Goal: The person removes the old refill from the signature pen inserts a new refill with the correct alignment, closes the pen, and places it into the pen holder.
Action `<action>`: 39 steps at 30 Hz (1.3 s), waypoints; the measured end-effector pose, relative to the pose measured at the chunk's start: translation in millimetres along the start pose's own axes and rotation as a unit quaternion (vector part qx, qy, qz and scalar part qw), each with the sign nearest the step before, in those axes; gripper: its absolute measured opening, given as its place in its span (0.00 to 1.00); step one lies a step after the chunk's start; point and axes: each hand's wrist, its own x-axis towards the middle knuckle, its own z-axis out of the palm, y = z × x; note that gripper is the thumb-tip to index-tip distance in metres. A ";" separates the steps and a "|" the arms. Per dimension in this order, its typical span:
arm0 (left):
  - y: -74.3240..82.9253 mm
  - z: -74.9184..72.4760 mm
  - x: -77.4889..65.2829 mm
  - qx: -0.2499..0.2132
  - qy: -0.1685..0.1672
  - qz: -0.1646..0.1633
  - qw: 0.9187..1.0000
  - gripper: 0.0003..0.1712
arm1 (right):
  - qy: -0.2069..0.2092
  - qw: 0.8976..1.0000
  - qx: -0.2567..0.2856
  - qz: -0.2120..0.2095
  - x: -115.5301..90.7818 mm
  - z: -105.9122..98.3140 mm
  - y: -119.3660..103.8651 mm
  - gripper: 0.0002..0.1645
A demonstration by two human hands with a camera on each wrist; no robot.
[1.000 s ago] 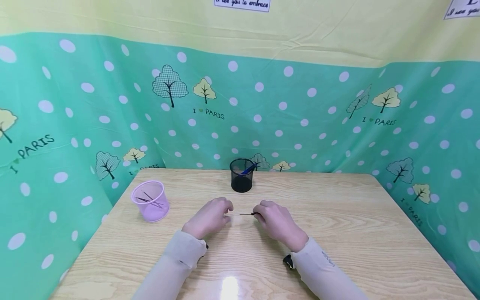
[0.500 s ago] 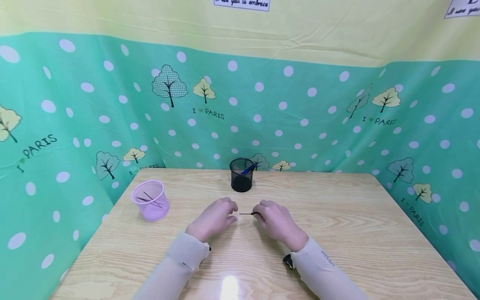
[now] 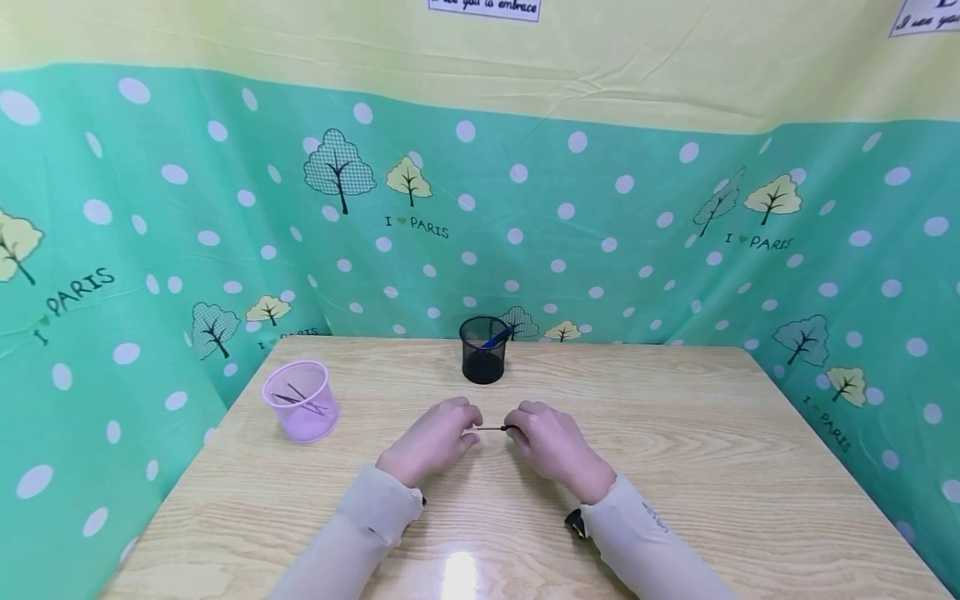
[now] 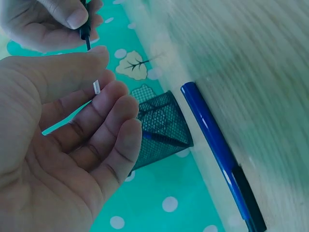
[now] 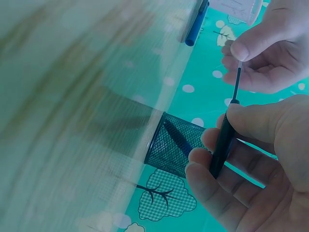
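Observation:
My right hand [image 3: 551, 442] grips the black handle of a slim screwdriver [image 5: 223, 145], its thin dark shaft pointing left. At the shaft's end is a small clear sleeve, like a tip cover [image 4: 96, 87]. My left hand [image 3: 431, 437] pinches this cover between thumb and forefinger; its other fingers are loosely bent. In the right wrist view a pale bit of the cover [image 5: 240, 64] shows at the left thumb, in line with the shaft. Both hands are just above the table, close together. How far the shaft reaches inside the cover is hidden by the left fingers.
Behind the hands stands a black mesh pen cup [image 3: 483, 367] holding a blue pen [image 3: 497, 337]. A lilac mesh cup [image 3: 311, 427] with several thin dark tools is at the left of the wooden table [image 3: 712, 467]. A patterned curtain [image 3: 525, 200] hangs around the table.
My left hand has moved right along the shaft line, closer to my right hand, and the gap between them has narrowed. The right hand and both cups have stayed almost where they were.

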 end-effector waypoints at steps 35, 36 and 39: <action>7.1 5.3 1.9 0.021 0.041 0.028 0.999 0.06 | -0.016 1.000 0.010 0.000 -0.5 0.3 -3.2 0.03; 7.8 5.1 1.9 0.021 0.038 0.027 0.999 0.06 | -0.017 1.000 0.010 0.002 -0.4 0.2 -3.4 0.04; 9.7 4.9 2.1 0.022 0.033 0.024 0.999 0.06 | -0.018 1.000 0.009 0.009 -0.6 -0.1 -4.1 0.06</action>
